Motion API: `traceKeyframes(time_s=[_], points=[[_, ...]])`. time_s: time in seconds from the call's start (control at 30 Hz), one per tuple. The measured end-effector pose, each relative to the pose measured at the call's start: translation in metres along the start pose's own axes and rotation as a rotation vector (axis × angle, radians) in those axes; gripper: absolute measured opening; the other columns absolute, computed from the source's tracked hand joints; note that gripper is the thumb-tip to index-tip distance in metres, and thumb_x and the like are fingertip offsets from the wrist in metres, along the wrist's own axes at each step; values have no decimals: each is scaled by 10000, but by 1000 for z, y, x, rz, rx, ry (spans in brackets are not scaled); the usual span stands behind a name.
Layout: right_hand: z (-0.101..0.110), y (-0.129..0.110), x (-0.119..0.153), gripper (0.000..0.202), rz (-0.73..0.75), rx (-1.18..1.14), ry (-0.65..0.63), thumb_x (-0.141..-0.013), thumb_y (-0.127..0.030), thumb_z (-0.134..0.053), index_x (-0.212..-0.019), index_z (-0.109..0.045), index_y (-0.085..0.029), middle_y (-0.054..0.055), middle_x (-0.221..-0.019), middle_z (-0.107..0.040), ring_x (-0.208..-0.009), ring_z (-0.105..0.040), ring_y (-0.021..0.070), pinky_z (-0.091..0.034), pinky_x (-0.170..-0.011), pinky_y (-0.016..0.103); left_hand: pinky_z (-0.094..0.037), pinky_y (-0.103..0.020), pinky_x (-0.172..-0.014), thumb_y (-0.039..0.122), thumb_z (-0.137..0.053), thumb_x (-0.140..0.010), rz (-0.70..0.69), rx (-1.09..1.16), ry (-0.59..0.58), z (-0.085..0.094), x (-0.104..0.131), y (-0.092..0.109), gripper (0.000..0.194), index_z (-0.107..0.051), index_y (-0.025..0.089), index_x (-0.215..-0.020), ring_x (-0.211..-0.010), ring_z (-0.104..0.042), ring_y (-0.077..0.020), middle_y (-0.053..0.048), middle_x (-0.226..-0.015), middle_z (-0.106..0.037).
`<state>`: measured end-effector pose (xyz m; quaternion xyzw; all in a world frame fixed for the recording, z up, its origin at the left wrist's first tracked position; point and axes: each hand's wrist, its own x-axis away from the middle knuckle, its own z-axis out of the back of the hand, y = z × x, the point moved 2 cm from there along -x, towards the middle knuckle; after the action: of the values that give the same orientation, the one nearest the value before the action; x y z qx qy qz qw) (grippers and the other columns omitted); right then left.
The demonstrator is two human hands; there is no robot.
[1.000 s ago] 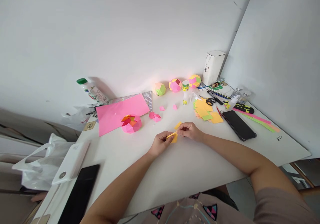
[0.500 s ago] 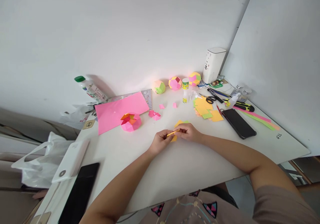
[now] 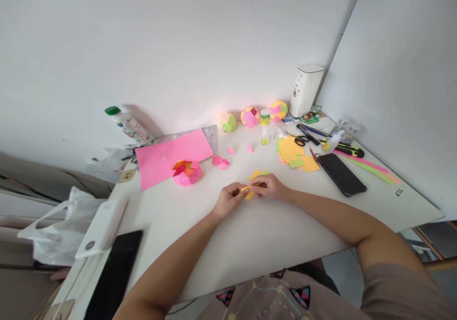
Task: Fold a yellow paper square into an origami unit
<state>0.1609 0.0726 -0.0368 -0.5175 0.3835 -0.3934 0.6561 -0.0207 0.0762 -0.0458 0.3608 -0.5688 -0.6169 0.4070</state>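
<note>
Between my left hand and my right hand, a small folded orange paper is pinched at its two ends. Both hands are closed on it, just above the white table. Under and behind my fingers lie more orange and green paper pieces, partly hidden. Left of them sits an open pink paper ball with orange and red inside. Folded pink paper units lie near it, with two small pink pieces further back.
Three finished paper balls line the wall beside a glue bottle. Orange and green paper squares, scissors and a black phone lie to the right. On the left are a pink sheet, a white bottle and a dark tablet-like slab.
Both hands keep hold of the orange paper, and the fingers have shifted slightly along it. The whole view has moved a little.
</note>
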Motion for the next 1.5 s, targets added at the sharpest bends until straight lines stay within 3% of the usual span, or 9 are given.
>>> traceKeyframes(time_s=[0.4,0.77,1.07,1.27,1.5], points=[[1,-2,0,286,7,69,-26,-819,-410,-613,-852,-715,-145,3,-602,-636,-498,-610,115,-503,-503,233,-399,-242,-555,516,-675,-737,-49,-61,29,1,0,1,358,-704,159,-735,-601,-505,-113,-17,-665,-594],[2,-3,0,260,-4,62,-46,-820,-379,-612,-835,-704,-137,6,-623,-630,-490,-591,101,-498,-489,220,-378,-256,-563,470,-678,-754,-105,-106,43,2,0,2,279,-748,203,-719,-612,-493,-119,-23,-673,-575],[2,-4,-1,244,-20,64,-50,-819,-369,-610,-821,-693,-139,18,-688,-643,-502,-597,97,-495,-491,212,-405,-243,-564,453,-677,-752,-52,-44,48,1,3,5,279,-653,175,-741,-614,-521,-111,-9,-696,-584],[0,-4,-1,261,-30,93,-65,-809,-391,-614,-817,-687,-141,13,-674,-645,-501,-595,97,-482,-490,206,-343,-213,-512,382,-654,-760,10,-22,21,-1,3,1,230,-571,168,-745,-533,-462,-83,31,-615,-545],[1,-6,-1,252,-40,72,-56,-808,-381,-616,-797,-678,-138,13,-676,-636,-495,-593,97,-476,-484,208,-317,-201,-497,307,-633,-742,43,4,71,0,5,4,171,-537,171,-703,-517,-416,-72,48,-589,-498]])
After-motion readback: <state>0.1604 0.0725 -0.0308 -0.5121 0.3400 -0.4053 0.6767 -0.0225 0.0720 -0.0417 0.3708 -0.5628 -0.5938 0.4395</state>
